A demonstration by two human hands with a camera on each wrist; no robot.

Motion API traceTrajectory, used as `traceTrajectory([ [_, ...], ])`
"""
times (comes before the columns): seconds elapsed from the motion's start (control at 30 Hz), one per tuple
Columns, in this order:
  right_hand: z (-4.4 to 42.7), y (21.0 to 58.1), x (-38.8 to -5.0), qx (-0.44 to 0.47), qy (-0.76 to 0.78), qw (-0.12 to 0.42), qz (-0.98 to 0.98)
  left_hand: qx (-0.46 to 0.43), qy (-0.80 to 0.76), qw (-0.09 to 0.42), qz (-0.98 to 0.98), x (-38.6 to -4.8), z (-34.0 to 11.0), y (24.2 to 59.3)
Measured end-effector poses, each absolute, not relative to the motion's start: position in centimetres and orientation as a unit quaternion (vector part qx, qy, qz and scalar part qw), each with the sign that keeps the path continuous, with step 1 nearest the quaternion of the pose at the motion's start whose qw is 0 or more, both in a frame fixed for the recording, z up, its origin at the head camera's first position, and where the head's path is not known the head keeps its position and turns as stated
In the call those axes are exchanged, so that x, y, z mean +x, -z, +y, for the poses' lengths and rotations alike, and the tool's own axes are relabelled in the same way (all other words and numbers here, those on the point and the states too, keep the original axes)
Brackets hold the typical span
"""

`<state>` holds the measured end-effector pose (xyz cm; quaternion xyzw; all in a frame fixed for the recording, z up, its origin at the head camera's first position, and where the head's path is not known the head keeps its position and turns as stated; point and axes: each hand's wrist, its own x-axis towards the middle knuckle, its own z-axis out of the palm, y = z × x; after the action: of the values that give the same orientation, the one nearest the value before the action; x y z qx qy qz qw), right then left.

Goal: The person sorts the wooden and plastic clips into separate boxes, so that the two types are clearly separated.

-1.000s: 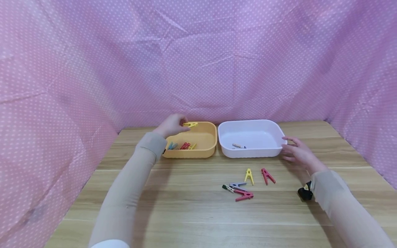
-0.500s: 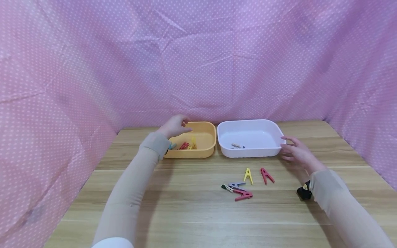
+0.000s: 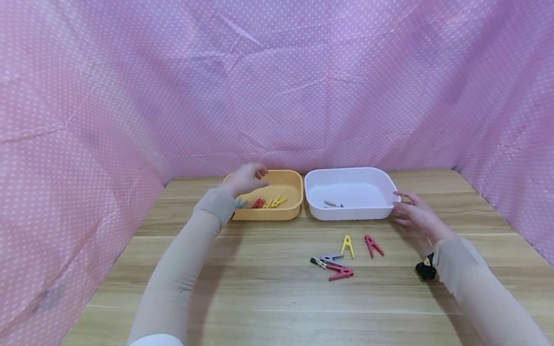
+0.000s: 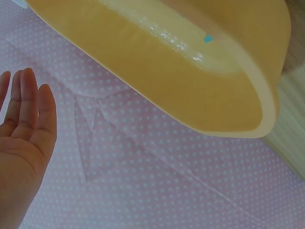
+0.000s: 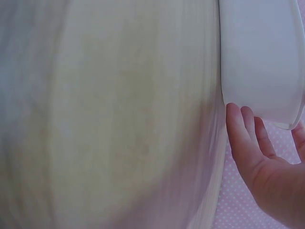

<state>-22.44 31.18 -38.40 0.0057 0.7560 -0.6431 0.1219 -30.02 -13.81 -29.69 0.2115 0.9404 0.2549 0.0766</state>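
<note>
Above the left part of the orange tray (image 3: 294, 211), my left hand (image 3: 246, 179) hovers with nothing between its relaxed fingers, which the left wrist view shows extended. Yellow clothespins (image 3: 276, 202), red clothespins (image 3: 258, 203) and a blue clothespin (image 3: 241, 203) lie in that tray, partly hidden by its front wall. My right hand (image 3: 417, 214) touches the right end of the white tray (image 3: 355, 213) with fairly straight fingers; in the right wrist view the fingertips (image 5: 233, 109) meet its corner. A wooden clothespin (image 3: 331, 203) and a small dark piece lie inside the white tray.
On the wooden table (image 3: 277, 298) in front of the trays lie a yellow clothespin (image 3: 347, 245), a red clothespin (image 3: 373, 245), and a cluster with a grey-purple clothespin (image 3: 331, 258), a green-and-white clothespin (image 3: 319, 263) and another red clothespin (image 3: 341, 273). A pink dotted cloth (image 3: 277, 96) hangs behind.
My left hand has let go of a yellow clothespin, which dropped into the orange tray beside the other one. The right hand has stayed at the white tray.
</note>
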Motion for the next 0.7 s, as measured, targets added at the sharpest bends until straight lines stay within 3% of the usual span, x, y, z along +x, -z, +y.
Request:
traceTrajectory([
  [0.7,31.1,38.4,-22.4,0.005,0.647,0.122,0.753,0.241,-0.247,0.033,0.938,-27.4,-13.4,29.9],
])
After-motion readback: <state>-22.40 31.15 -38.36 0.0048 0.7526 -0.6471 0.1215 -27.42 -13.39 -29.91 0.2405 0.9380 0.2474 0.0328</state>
